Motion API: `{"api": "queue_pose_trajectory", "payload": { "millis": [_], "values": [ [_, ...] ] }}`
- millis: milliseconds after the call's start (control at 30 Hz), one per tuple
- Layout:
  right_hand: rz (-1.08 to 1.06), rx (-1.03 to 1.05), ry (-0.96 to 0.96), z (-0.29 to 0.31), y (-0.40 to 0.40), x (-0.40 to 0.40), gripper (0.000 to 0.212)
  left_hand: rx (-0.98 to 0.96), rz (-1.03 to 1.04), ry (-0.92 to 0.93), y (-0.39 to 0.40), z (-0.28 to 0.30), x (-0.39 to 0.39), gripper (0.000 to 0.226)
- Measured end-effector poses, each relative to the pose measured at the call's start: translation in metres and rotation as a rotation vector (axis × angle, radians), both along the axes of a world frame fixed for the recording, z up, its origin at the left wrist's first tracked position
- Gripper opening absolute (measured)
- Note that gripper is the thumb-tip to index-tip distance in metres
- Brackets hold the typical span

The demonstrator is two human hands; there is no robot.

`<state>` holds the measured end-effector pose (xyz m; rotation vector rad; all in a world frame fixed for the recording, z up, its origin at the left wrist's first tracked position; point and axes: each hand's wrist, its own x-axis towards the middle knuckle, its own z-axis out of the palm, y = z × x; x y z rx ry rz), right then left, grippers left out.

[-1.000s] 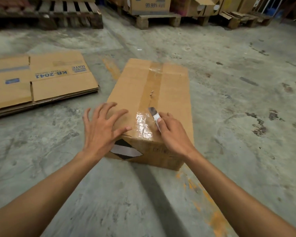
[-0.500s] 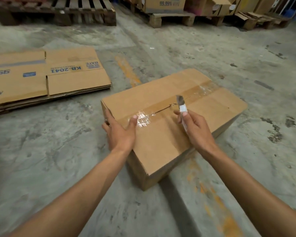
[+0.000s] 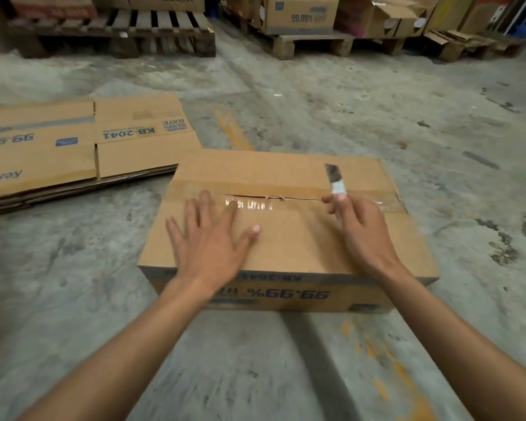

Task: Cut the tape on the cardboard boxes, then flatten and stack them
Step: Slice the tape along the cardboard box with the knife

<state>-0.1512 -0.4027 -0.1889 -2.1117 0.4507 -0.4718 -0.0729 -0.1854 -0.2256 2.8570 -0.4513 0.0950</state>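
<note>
Under both hands, one cardboard box on the concrete floor.
Left hand lies flat, fingers spread, on its top; right hand grips one knife at the tape seam (partly slit). Left of the hands, one stack of flattened boxes; beyond, two pallets.

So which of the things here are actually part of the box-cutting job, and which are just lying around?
Part of the job:
- cardboard box, its tape partly slit
- knife, held in the right hand
- left hand, flat on the box
- flattened boxes, stacked on the floor

Just lying about:
- wooden pallets
- boxes on pallets at the back
</note>
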Motion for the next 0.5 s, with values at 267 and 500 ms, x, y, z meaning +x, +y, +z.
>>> {"api": "queue_pose_trajectory", "payload": {
  "millis": [267, 500],
  "values": [
    [-0.051, 0.135, 0.212, -0.006, 0.023, -0.030, 0.039, -0.083, -0.135, -0.271, 0.004, -0.005, 0.050, 0.054],
    [0.185, 0.152, 0.217, 0.006, 0.061, -0.053, 0.040, -0.647, 0.456, 0.006, -0.021, -0.005, 0.067, 0.035]
  ]
}}
